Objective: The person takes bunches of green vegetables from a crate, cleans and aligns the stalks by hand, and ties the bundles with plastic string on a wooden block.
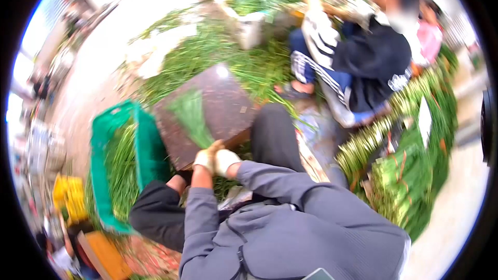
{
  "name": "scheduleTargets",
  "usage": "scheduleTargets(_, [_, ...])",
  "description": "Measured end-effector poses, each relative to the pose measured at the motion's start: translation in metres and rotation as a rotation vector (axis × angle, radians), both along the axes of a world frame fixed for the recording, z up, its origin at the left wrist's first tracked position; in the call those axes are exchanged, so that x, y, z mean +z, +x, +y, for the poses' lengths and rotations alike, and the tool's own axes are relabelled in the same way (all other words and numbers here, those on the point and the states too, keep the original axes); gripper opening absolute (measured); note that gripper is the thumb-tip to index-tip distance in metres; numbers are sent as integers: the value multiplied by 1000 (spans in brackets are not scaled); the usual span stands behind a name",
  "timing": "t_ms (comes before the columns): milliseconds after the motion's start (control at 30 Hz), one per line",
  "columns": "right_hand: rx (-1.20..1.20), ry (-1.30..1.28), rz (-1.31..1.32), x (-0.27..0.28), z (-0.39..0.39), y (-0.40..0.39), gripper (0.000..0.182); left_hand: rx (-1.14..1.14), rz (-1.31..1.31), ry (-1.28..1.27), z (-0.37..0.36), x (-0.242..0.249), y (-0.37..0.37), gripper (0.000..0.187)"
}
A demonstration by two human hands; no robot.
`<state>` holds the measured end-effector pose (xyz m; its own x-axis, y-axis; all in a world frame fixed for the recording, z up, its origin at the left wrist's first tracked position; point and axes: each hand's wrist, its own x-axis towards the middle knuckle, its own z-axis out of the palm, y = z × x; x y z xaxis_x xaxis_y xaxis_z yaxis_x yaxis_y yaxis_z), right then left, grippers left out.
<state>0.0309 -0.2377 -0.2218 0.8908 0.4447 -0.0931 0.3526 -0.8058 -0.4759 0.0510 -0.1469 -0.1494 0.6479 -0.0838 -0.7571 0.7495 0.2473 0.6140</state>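
A bunch of chives (188, 114), long and thin-leaved, fans out over a dark, shiny tabletop (233, 101). At the near edge of that top, my left hand (204, 159) in a pale glove is closed round the base of the bunch. My right hand (226, 162), in a whitish glove, presses against the left one with its fingers curled at the same stalk ends. The two hands partly hide the ends, and the view is a little blurred. On my left stands a green crate (150, 137) with more chives (123, 168) inside.
Loose chives (207, 46) cover the floor beyond the tabletop. A seated co-worker (371, 57) is at the right, near a white tub (251, 28) of greens. Tied bundles (410, 176) are piled along my right. A yellow crate (70, 197) stands at far left.
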Motion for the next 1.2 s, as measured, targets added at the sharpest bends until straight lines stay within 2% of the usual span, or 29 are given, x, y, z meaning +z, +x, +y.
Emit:
scheduleTargets(33, [-163, -40, 187, 77, -2, -18, 53, 96, 64, -77, 6, -20, 7, 32])
scheduleTargets(67, [-269, 8, 210, 104, -6, -23, 54, 89, 12, -80, 9, -25, 18, 25])
scheduleTargets(100, [-347, 124, 239, 95, -1, -21, 55, 91, -27, -83, 14, -23, 24, 19])
scheduleTargets(133, [-233, 155, 217, 108, -19, -25, 68, 102, -28, -123, 19, -11, 31, 16])
scheduleTargets(167, [-110, 86, 167, 139, -36, -28, 50, 131, -32, -151, 27, 0, 40, 12])
scheduleTargets(233, [181, 249, 349, 203, -105, -37, 32, 164, -95, 12, 40, -10, 52, 5])
scheduleTargets(300, [-84, 828, 230, 208, -158, -60, 22, 174, -26, 102, 54, -17, 49, 7])
scheduleTargets(333, [-289, 1038, 434, 205, -190, -66, 21, 186, -52, 203, 52, -17, 44, 7])
scheduleTargets(367, [-497, 1238, 640, 200, -221, -66, 21, 158, -48, 203, 58, -21, 45, 9])
scheduleTargets(400, [-708, 1264, 597, 162, -247, -64, 17, 162, -55, 233, 52, -17, 44, 10])
scheduleTargets(433, [-860, 1181, 448, 114, -275, -62, 18, 164, -65, 266, 48, -12, 44, 11])
scheduleTargets(467, [-1124, 1151, 473, 65, -299, -57, 20, 161, -56, 273, 47, -11, 43, 11])
scheduleTargets(500, [-1347, 1065, 524, -13, -329, -63, 19, 175, -65, 287, 42, -13, 42, 10])
scheduleTargets(567, [-1434, 1256, 690, -100, -356, -81, 6, 199, -70, 320, 34, -11, 43, 11])
scheduleTargets(633, [-1416, 1378, 785, -156, -351, -92, 7, 194, -61, 280, 33, -6, 40, 11])
scheduleTargets(667, [-1289, 1330, 739, -189, -346, -93, 8, 195, -54, 291, 35, -8, 43, 11])
scheduleTargets(700, [-1028, 1116, 536, -234, -341, -97, 10, 210, -51, 284, 37, -13, 45, 10])
scheduleTargets(733, [-658, 719, 32, -300, -340, -102, 12, 225, -45, 273, 37, -17, 45, 10])
scheduleTargets(767, [-992, 1117, 590, -225, -325, -84, 13, 227, -40, 282, 37, -19, 46, 10])
scheduleTargets(800, [-1585, 1487, 974, -139, -308, -64, 14, 227, -42, 291, 38, -20, 47, 10])
scheduleTargets(833, [-1584, 1486, 989, -144, -301, -66, 14, 227, -41, 301, 37, -19, 47, 10])
scheduleTargets(867, [-1613, 1700, 1017, -166, -294, -67, 17, 240, -44, 333, 34, -16, 47, 9])
scheduleTargets(967, [-1579, 1974, 1025, -246, -269, -66, 31, 219, -49, 349, 32, -17, 48, 9])
scheduleTargets(1033, [-1788, 1634, 1050, -166, -263, -44, 40, 212, -63, 353, 33, -20, 50, 9])
scheduleTargets(1067, [-1814, 1685, 964, -168, -260, -41, 48, 213, -64, 365, 33, -20, 50, 9])
scheduleTargets(1100, [-1816, 1695, 963, -169, -260, -37, 48, 214, -64, 377, 34, -20, 51, 9])
scheduleTargets(1200, [-1928, 1610, 736, -162, -263, -25, 54, 180, -45, 409, 31, -14, 50, 10])
